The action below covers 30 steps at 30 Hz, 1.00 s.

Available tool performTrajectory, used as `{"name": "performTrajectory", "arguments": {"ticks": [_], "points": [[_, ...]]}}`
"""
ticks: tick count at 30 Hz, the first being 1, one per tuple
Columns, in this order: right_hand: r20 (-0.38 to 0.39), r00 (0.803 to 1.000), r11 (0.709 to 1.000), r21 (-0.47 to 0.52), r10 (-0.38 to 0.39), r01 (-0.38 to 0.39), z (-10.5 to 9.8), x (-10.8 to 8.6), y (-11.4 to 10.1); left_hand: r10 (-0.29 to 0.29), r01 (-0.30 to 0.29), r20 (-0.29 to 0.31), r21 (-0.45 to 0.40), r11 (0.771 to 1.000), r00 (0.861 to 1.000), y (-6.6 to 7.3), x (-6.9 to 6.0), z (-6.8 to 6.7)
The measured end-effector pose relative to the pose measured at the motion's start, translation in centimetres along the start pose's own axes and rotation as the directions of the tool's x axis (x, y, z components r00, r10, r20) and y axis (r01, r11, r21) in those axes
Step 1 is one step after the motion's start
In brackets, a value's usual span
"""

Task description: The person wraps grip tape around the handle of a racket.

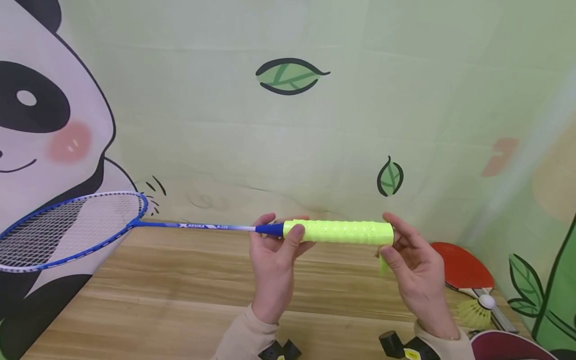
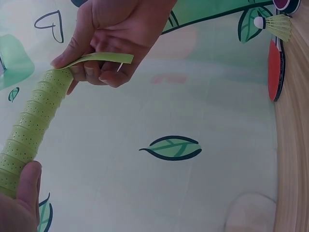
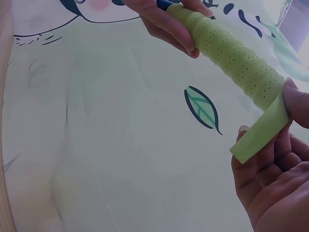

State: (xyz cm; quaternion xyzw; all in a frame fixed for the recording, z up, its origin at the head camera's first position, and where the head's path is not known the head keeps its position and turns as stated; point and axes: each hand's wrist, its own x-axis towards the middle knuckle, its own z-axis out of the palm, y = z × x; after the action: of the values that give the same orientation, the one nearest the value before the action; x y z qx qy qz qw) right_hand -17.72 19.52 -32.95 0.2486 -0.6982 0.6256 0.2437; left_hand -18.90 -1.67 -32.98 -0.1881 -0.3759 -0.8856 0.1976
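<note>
A badminton racket (image 1: 198, 226) with a blue and white frame is held level in the head view, its strung head at the left. Perforated yellow-green grip tape (image 1: 339, 232) is wound in overlapping turns along its handle. My left hand (image 1: 273, 270) grips the handle beside the blue cone, thumb on the tape. At the butt end, my right hand (image 1: 420, 275) pinches the tape with its thumb against the handle. A short loose tail (image 3: 260, 133) of tape sticks out there and lies over the right fingers in the right wrist view.
A red table tennis bat (image 1: 463, 265) lies on the wooden table (image 1: 180, 290) at the right. In front of it is a yellow shuttlecock (image 1: 477, 310) with a white tip. A dark red rounded object (image 1: 508, 346) shows at the bottom right. Behind hangs a printed backdrop (image 1: 202, 110).
</note>
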Motion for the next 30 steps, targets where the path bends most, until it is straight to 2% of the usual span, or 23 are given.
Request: {"name": "performTrajectory", "arguments": {"ticks": [10, 17, 22, 25, 27, 30], "points": [[0.019, 1.0, 1.0, 0.0, 0.016, -0.016, -0.21, -0.15, 0.2, -0.011, 0.012, -0.018, 0.024, 1.0, 1.0, -0.13, -0.18, -0.15], [0.026, 0.999, 1.0, 0.006, -0.023, 0.023, -0.26, -0.19, 0.28, -0.025, 0.027, -0.055, 0.041, 0.999, 0.998, -0.12, -0.06, -0.12], [0.023, 0.998, 0.998, -0.026, -0.06, 0.06, -0.11, -0.15, 0.23, -0.021, 0.025, -0.064, 0.051, 0.998, 0.998, -0.16, 0.0, -0.1], [0.026, 0.998, 0.996, -0.055, -0.065, 0.066, 0.03, -0.15, 0.1, -0.012, 0.014, -0.04, 0.049, 0.999, 0.999, -0.16, 0.01, -0.13], [0.022, 0.998, 0.995, -0.083, -0.053, 0.055, 0.1, -0.18, 0.01, 0.014, -0.014, 0.013, 0.02, 1.0, 1.0, -0.17, 0.06, -0.17], [0.007, 1.0, 0.993, -0.112, -0.027, 0.027, 0.15, -0.17, -0.03, 0.046, -0.041, 0.109, -0.048, 0.998, 0.993, -0.15, 0.15, -0.23]]}}
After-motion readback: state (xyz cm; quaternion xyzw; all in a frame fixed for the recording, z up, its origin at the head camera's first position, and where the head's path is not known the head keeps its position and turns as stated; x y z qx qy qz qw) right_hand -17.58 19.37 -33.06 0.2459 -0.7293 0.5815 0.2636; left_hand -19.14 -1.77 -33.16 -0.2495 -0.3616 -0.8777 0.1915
